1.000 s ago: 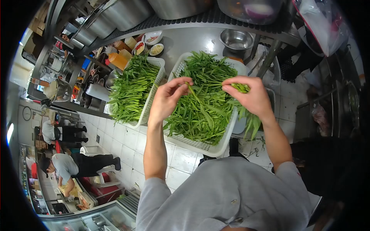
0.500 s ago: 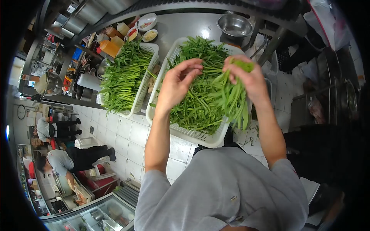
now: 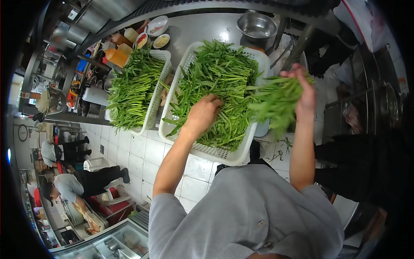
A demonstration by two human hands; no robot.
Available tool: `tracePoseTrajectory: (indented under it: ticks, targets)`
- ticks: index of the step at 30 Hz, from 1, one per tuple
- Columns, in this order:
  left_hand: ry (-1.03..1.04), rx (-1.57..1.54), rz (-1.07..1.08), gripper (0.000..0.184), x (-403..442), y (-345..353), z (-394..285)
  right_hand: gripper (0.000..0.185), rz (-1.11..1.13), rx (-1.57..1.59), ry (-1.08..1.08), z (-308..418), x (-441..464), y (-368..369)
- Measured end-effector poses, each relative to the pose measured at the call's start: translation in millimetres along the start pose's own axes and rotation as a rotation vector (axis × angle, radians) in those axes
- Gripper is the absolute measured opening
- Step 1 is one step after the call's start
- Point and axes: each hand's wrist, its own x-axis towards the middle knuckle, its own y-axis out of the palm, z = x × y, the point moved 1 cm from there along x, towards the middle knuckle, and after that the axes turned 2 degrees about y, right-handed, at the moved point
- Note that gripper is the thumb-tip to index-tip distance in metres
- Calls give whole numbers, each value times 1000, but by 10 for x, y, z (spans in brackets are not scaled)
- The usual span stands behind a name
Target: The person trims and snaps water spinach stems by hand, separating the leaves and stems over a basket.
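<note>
My right hand [image 3: 305, 93] is out past the right side of the big white basket [image 3: 166, 125], closed around a bunch of water spinach [image 3: 278, 101] whose long leaves hang down, smeared by motion. Inside that basket lies a thick heap of water spinach [image 3: 228, 69], stems and leaves mostly side by side. My left hand [image 3: 202, 114] rests on the middle of this heap, its fingers bent together on the stems and the tips partly hidden among them. A second white basket [image 3: 151, 108], on the left, holds more water spinach [image 3: 133, 90].
Beyond the baskets, a steel bowl [image 3: 256, 26] stands on the metal counter [image 3: 198, 28]. Small bowls [image 3: 161, 41] and sauce bottles [image 3: 116, 56] are at the back left. Two people work at the far left. Leaf scraps lie on the tiled floor [image 3: 276, 153].
My right hand has swung right with the bunch, from above the basket to beyond its edge. My left hand has come down from the air onto the heap.
</note>
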Motion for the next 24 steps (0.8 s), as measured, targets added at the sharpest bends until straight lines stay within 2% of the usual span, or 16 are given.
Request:
tracePoseTrajectory:
  ticks: [2,5,6,9,10,11,12,16,17,19,21,22,24]
  targets:
    - [-32,-7,-28,18,31,-84,7,16,52,471,68,33,-55,-12]
    - [8,13,-92,14,163,-116,-76,19,-129,-938,-277,-207,84,-145]
    - [55,27,-114,14,221,-49,-86,20,-77,-754,-274,-193,92,-142]
    - [145,110,-131,17,345,190,-65,19,-59,-97,-75,12,-20,46]
    - [148,168,-143,18,383,258,-41,18,-76,-22,-45,23,-26,41]
    - [153,223,-156,19,413,312,-9,19,-71,-95,-50,39,-42,20]
    - [121,278,-62,21,423,268,16,19,-66,-170,-57,59,-66,-14]
    - [24,-123,-186,21,411,-197,64,18,-133,-321,-69,186,-187,-68]
    - [-110,-260,-230,22,391,-319,57,17,-153,-342,-64,226,-206,-54]
    - [-234,-435,-334,26,370,-583,16,15,-141,-441,-77,269,-224,30]
    - [-194,-663,-467,28,363,-699,58,13,-81,-578,-107,289,-218,192]
    - [-159,-764,-475,30,370,-780,31,13,-29,-664,-131,285,-212,333]
    - [-160,-756,-389,29,347,-962,-121,16,113,-808,-184,286,-186,661]
